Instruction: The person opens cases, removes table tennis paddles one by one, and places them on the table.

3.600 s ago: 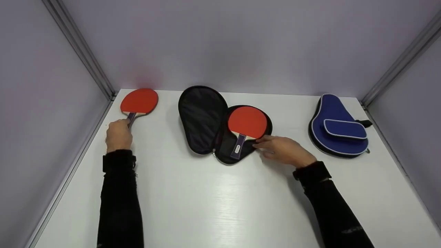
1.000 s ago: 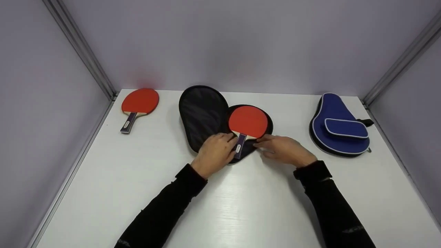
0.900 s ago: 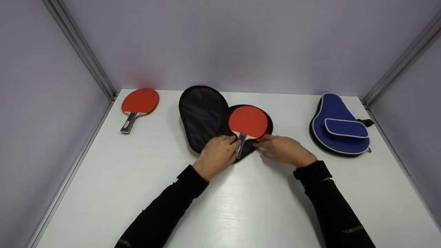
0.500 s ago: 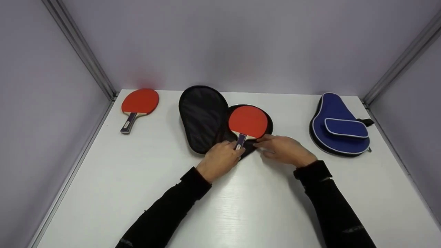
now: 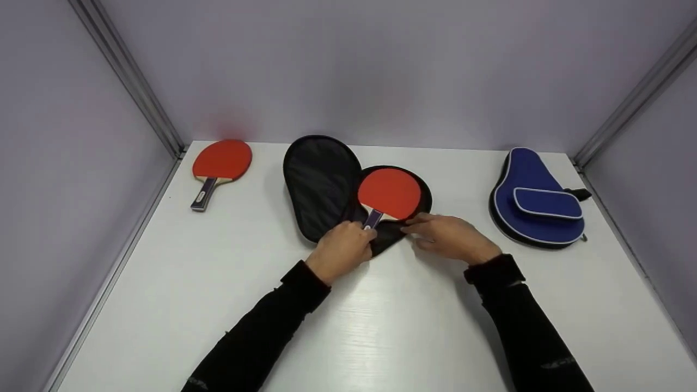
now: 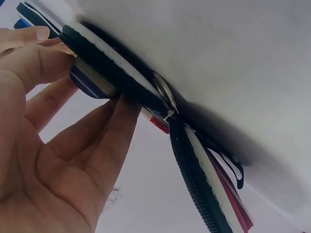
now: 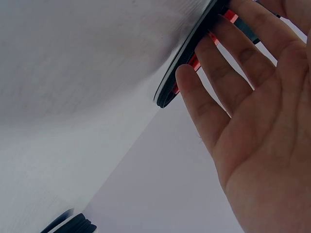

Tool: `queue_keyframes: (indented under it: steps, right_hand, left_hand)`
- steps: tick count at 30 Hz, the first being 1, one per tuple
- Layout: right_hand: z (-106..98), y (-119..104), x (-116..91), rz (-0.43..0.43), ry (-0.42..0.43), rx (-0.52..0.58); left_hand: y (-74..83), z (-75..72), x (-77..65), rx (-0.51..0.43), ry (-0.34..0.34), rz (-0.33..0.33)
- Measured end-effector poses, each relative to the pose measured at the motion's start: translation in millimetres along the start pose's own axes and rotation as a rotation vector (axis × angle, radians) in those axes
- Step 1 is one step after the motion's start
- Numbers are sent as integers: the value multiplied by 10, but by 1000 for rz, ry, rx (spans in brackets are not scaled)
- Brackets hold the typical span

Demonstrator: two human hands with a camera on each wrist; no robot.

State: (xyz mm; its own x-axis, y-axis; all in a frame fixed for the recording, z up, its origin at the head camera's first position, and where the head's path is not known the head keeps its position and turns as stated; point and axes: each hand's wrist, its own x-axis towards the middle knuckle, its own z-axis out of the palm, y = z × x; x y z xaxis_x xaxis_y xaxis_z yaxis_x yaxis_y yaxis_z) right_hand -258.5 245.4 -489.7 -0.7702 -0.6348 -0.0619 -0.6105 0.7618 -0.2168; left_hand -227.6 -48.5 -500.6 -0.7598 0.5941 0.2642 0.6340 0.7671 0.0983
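Observation:
A black padded paddle case (image 5: 318, 188) lies unfolded at the table's middle. Its right half carries a red table tennis paddle (image 5: 389, 193), handle towards me and angled left. My left hand (image 5: 342, 249) grips the handle near its end, covering that part. The left wrist view shows the thumb and fingers around the handle butt (image 6: 92, 80), just over the case's zip edge. My right hand (image 5: 449, 237) touches the right rim of the case beside the paddle's neck. In the right wrist view, its fingers (image 7: 221, 73) are extended against the case edge.
A second red paddle (image 5: 222, 160) lies at the back left of the white table (image 5: 359, 337). To the right is a blue paddle bag (image 5: 536, 196) with white piping, a pocket and a black strap. Grey panels (image 5: 348, 71) enclose the table at the back and sides.
My left hand has let go of the left paddle and come to the cased one, taking its handle. That handle has swung left and its blade shifted slightly left. The right hand has stayed.

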Motion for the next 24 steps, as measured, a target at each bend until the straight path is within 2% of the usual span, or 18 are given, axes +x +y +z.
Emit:
queue_keyframes:
  steps: [7, 10, 14, 19, 24]
  right_hand:
    - [-12, -9, -1, -18, 3, 4]
    - [-8, -4, 4, -31, 4, 1]
    - [-6, 2, 2, -56, 17, -13]
    - [-11, 15, -15, -82, 38, -28]
    - [-2, 28, -12, -85, 42, -10]
  left_hand:
    - [-63, -88, -2, -75, -6, -118]
    - [-104, -134, -4, -105, 12, -158]
    - [-163, -186, 7, -78, 98, -191]
    - [-254, -248, 32, 28, 233, -210]
    - [-339, -313, 28, 92, 301, -228]
